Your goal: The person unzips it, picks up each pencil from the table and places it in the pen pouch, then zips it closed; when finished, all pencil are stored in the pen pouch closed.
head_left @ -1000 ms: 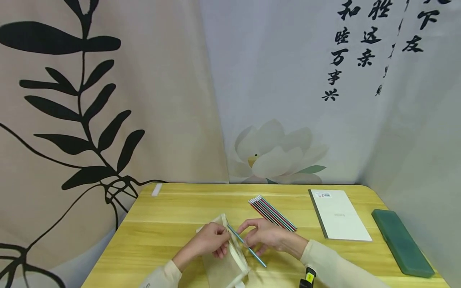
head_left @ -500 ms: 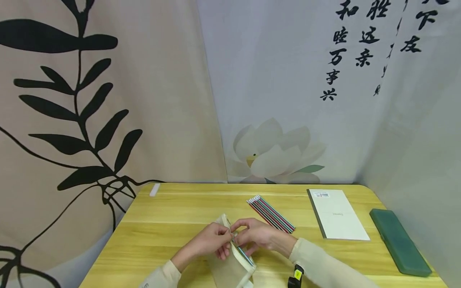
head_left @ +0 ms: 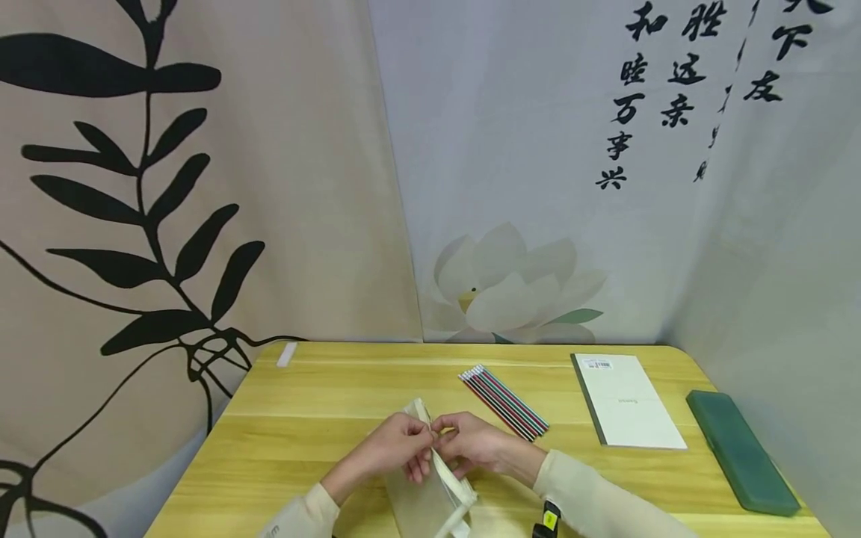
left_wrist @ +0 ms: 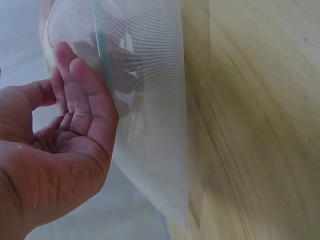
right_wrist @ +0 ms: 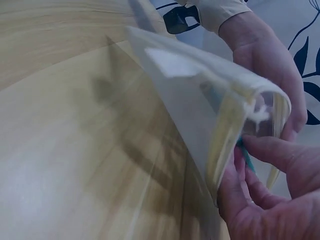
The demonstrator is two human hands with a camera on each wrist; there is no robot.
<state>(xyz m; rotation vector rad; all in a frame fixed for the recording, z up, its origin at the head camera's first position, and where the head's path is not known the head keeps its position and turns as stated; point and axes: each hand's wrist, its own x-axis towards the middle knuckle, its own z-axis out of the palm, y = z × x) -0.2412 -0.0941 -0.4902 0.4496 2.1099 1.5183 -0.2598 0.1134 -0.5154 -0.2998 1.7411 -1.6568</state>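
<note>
My left hand [head_left: 403,447] pinches the rim of a pale translucent mesh pouch [head_left: 422,502], which stands tilted on the table. At its mouth, my right hand [head_left: 474,444] holds a teal pencil [right_wrist: 247,159] between thumb and fingers, as the right wrist view shows. Through the mesh in the left wrist view, the pencil appears as a teal stripe along the inside. The thumb and fingertips of the left hand meet on the pouch's edge. In the head view the pencil is hidden by the hands and the pouch.
A row of striped pencils [head_left: 503,403] lies behind the right hand. Further right are a white notebook [head_left: 632,401] and a dark green case [head_left: 743,454]. A small white strip [head_left: 286,354] lies at the table's back left. Fabric walls border the table.
The right hand has moved left to the pouch's mouth, and the pencil has gone from outside the pouch to mostly inside it. The left hand keeps its grip on the rim.
</note>
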